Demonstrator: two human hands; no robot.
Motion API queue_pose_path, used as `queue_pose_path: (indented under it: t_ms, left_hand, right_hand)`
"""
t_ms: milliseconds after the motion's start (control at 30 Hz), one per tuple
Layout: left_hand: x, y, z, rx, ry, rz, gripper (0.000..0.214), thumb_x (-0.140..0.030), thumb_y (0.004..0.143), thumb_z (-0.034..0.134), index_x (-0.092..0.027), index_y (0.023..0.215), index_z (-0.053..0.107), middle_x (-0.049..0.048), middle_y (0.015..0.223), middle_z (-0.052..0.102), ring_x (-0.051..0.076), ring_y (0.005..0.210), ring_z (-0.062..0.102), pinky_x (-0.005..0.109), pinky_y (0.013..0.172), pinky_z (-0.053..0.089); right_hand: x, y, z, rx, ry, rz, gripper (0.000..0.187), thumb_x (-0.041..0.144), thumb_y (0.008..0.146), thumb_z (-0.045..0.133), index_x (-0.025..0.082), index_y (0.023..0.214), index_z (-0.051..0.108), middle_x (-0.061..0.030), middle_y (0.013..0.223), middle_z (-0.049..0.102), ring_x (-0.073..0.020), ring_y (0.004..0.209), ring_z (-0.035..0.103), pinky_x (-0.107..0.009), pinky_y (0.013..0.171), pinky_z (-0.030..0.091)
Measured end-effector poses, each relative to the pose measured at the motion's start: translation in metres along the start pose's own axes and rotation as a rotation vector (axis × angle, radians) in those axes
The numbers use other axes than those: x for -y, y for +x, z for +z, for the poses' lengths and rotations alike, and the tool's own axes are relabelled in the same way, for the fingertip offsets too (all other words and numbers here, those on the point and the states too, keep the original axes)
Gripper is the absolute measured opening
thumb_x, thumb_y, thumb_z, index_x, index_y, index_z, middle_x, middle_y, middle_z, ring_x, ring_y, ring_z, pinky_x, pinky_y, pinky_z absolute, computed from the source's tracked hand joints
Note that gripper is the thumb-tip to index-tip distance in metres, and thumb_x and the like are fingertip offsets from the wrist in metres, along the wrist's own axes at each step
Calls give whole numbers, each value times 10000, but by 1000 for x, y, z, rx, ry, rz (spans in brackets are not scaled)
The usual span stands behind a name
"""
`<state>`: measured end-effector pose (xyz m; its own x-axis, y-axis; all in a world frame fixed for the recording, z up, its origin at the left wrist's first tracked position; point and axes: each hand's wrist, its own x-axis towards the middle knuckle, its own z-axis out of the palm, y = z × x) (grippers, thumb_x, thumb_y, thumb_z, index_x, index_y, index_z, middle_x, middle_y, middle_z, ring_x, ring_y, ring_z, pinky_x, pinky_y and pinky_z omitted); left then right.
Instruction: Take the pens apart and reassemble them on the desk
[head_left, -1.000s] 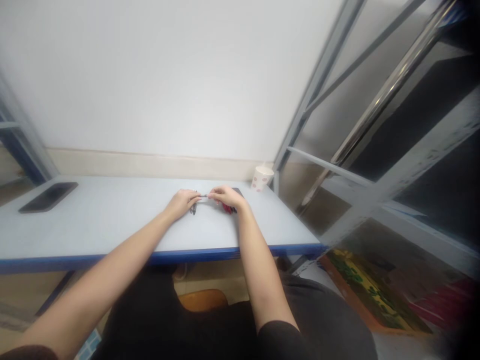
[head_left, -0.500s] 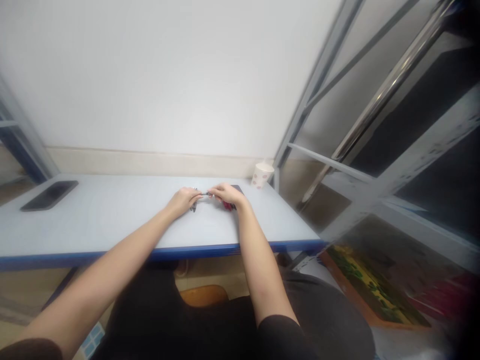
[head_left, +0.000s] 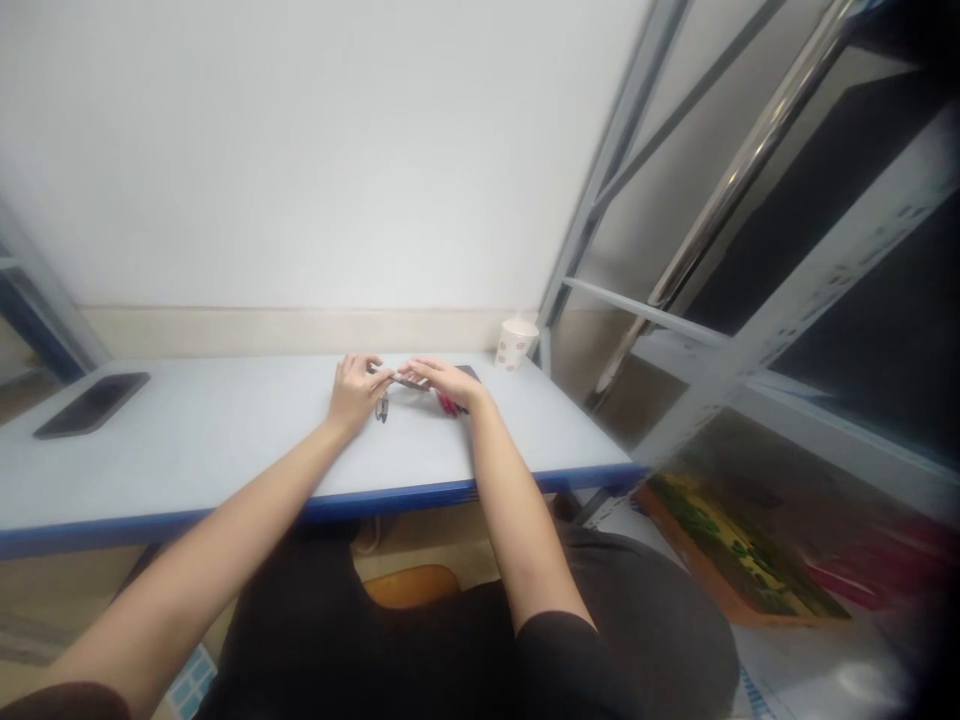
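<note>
Stool seat (head_left: 412, 586), wooden, 1: below the blue front edge of the pale table (head_left: 420, 462). Small dark pieces (head_left: 382, 408): on the tabletop, just beside the left hand (count unclear). Left hand (head_left: 352, 392): thumb and fingertips pinched on 1 end of a thin dark rod. Thin dark rod (head_left: 414, 384), pen-like, 1: between the 2 hands, sloping down to the right. Right hand (head_left: 448, 381): fingers loosened and extended above the rod, no longer pinching as 0.5 s ago; contact cannot be told. Bearing, as judged: the left hand alone now seems to steady it. Red item (head_left: 447, 403): partly under the right hand. Spotted cup (head_left: 515, 345), 1: upright, by the wall.
</note>
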<state>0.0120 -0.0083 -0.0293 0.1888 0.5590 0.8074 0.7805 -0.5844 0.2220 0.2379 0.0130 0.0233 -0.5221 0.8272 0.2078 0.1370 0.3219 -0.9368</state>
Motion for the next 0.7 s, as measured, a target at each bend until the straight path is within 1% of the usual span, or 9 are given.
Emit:
queue_pose_path:
  t_ms: [67, 133, 233, 300, 367, 433, 533, 633, 700]
  left_hand:
    - [4, -1, 0, -53, 45, -4, 115, -256, 967, 714, -260, 971, 829, 96, 1005, 698, 268, 950, 595, 437, 920, 474]
    - [7, -2, 1, -69, 49, 27, 130, -236, 975, 702, -263, 969, 829, 82, 965, 687, 253, 938, 607, 411, 897, 502]
    - [8, -5, 3, -40, 18, 90, 171, -220, 992, 671, -276, 1028, 828, 81, 1020, 708, 236, 967, 649, 366, 863, 537]
    - [8, -6, 5, 4, -15, 117, 204, -212, 1001, 648, -283, 1078, 823, 80, 1061, 733, 227, 977, 680, 348, 848, 554]
    - [9, -6, 6, 32, -30, 121, 220, -199, 998, 635, -282, 1074, 824, 79, 1064, 758, 232, 988, 701, 364, 881, 565]
    - [10, -6, 6, 34, -22, 111, 221, -184, 984, 634, -275, 1044, 827, 83, 1052, 781, 250, 1004, 713, 405, 932, 563]
    - [11, -6, 6, 58, -23, 92, 221, -181, 969, 628, -253, 1040, 824, 92, 1078, 798, 262, 1001, 728, 417, 932, 572]
    - [10, -6, 5, 110, -48, 39, 248, -198, 977, 604, -239, 1123, 800, 93, 1146, 801, 266, 1058, 737, 407, 961, 575]
    - [7, -6, 4, 161, -83, 5, 292, -205, 996, 564, -228, 1204, 769, 95, 1216, 793, 265, 1123, 735, 404, 1004, 566]
  right_hand:
    - [-1, 4, 8, -60, 65, 17, 331, 460, 1029, 610, 188, 1134, 767, -100, 1222, 780, -197, 1059, 703, -285, 879, 544]
    - [-3, 9, 17, -105, 138, 76, 338, 437, 1066, 551, 186, 1180, 747, -95, 1201, 781, -190, 1068, 693, -278, 891, 529]
    - [-8, 19, 30, -120, 235, 166, 231, 336, 1042, 591, 170, 1101, 741, -69, 998, 783, -167, 914, 695, -251, 789, 523]
    - [-10, 25, 37, -110, 267, 183, 131, 254, 995, 635, 163, 1023, 726, -48, 894, 755, -150, 806, 684, -239, 715, 519]
    - [-11, 28, 42, -114, 292, 192, 80, 193, 960, 654, 163, 1016, 701, -28, 832, 731, -132, 717, 663, -232, 670, 519]
    - [-12, 29, 45, -128, 313, 204, 125, 160, 950, 651, 161, 1073, 670, -9, 772, 710, -121, 653, 645, -226, 643, 522]
    - [-15, 29, 47, -142, 339, 214, 168, 153, 955, 641, 154, 1123, 631, 7, 705, 684, -119, 605, 631, -226, 627, 533]
    - [-20, 31, 48, -168, 344, 210, 169, 128, 940, 629, 148, 1106, 607, 15, 671, 664, -114, 571, 608, -223, 606, 525]
    - [-22, 33, 47, -208, 334, 198, 181, 115, 932, 612, 155, 1106, 584, 31, 654, 641, -104, 553, 577, -209, 575, 494]
